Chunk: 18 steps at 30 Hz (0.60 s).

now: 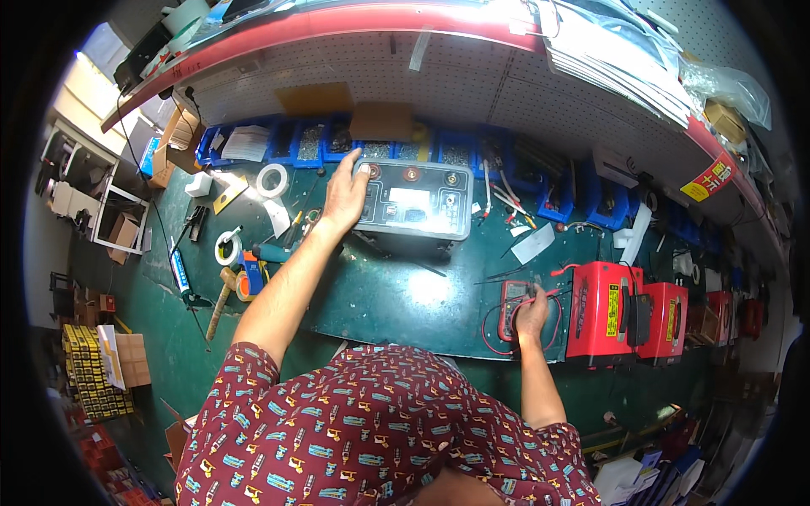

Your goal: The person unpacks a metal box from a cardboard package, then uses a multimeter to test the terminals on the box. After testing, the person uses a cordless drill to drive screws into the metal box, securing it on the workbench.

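A grey and black power box (413,228) with round terminals on its top stands at the middle of the bench. My left hand (344,196) lies along its left edge, fingers stretched toward the back and thumb over the top. Further right and nearer me, a red multimeter (508,309) lies close to the bench's front edge. Beside it, my right hand (531,315) is closed around its test leads; the exact grip is partly hidden. A red lead (485,327) loops around the meter.
Red machine cases (595,310) stand to the right. Blue parts bins (310,145) line the back. At left are a hammer (221,302), tape rolls (272,180) and a glue tube (179,268). A white paper (533,244) lies right of the box. A red-edged shelf (354,25) overhangs the bench.
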Tool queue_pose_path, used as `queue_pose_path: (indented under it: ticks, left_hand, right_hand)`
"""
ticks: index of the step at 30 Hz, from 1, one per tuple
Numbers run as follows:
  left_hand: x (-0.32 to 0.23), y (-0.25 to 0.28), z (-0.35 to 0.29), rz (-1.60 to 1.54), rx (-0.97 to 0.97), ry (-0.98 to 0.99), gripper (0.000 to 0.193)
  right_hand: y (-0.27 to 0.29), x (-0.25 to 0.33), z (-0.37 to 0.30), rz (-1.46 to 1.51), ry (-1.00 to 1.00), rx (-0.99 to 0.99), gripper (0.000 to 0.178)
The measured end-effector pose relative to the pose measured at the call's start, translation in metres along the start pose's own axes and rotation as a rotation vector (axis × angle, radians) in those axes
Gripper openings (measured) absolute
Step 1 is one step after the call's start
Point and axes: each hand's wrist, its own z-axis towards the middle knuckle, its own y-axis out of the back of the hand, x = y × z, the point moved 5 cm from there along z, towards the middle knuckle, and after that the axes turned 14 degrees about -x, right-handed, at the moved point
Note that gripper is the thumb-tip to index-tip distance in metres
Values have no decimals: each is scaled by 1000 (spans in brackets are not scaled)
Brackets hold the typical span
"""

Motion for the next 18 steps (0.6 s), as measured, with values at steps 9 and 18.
queue_pose_path:
  ticks: [9, 18]
  left_hand:
    - [-131, 7, -115, -223, 286, -604, 43]
    - [-119, 19, -114, -472, 215, -554, 60]
  right_hand:
    - [54, 238, -7, 1238, -626, 293, 33]
    - [23, 322, -20, 1171, -272, 575, 40]
